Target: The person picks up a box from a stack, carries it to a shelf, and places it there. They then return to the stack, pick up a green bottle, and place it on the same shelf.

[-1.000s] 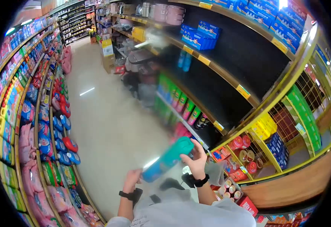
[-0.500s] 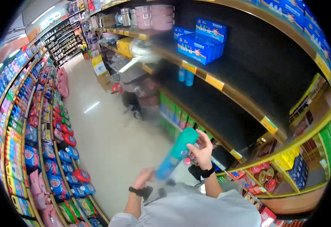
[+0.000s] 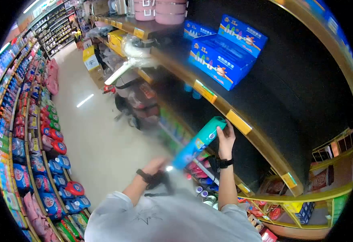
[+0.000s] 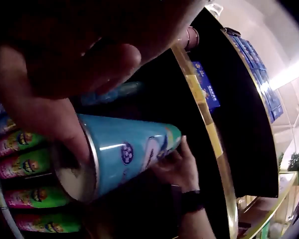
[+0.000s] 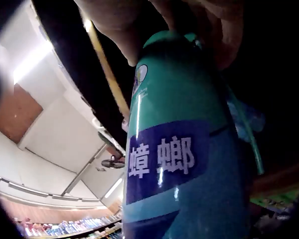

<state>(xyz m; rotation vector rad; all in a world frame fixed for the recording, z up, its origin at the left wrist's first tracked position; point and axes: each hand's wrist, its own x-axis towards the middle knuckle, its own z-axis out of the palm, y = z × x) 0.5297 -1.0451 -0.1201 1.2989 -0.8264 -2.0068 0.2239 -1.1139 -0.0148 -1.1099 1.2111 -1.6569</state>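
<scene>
A spray can with a teal top and blue lower body [image 3: 198,141] slants in front of the right-hand shelves. My right hand [image 3: 226,139] grips its upper end, fingers and thumb around the top, as the right wrist view shows on the can [image 5: 174,114]. At the lower end is my left hand [image 3: 155,165], blurred in the head view. In the left wrist view a straight digit of the left hand [image 4: 50,112] touches the rim and hollow base of the can [image 4: 122,149], while another fingertip hangs clear of it.
Blue boxes [image 3: 221,58] and pink containers [image 3: 170,12] stand on the right-hand shelf, whose edge [image 3: 239,121] passes close to my right hand. Green-and-pink cans [image 4: 35,167] line a lower shelf. Stocked shelves [image 3: 35,153] flank the aisle floor [image 3: 100,133] on the left.
The can and my right hand have moved up and nearer the right-hand shelf. My left hand has stayed by the can's base. The view has shifted, with the blue boxes appearing larger.
</scene>
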